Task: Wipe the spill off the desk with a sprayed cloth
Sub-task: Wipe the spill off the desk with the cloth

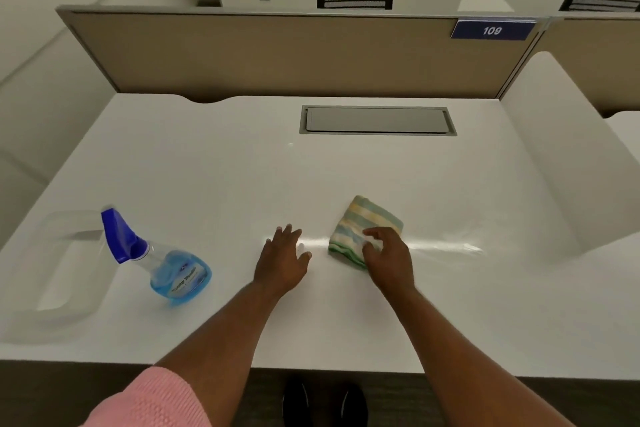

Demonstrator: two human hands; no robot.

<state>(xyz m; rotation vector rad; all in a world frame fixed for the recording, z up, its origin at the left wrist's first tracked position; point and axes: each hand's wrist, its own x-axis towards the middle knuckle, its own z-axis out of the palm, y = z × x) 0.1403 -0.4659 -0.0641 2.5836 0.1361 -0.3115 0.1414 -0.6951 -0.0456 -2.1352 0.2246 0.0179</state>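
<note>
A folded cloth [360,222] with yellow, blue and green stripes lies on the white desk [214,184], right of centre. My right hand [389,251] rests on its near right part, fingers curled onto the fabric. My left hand [282,258] lies flat and open on the desk, just left of the cloth and apart from it. A spray bottle [162,262] with a blue trigger head and blue liquid stands at the left. A wet, shiny streak [443,246] runs across the desk from between my hands out to the right.
A clear plastic lid or tray [52,288] lies at the desk's left edge. A grey cable hatch [377,120] is set into the back of the desk. A tan partition [277,55] closes the far side, and a white side divider [568,166] the right.
</note>
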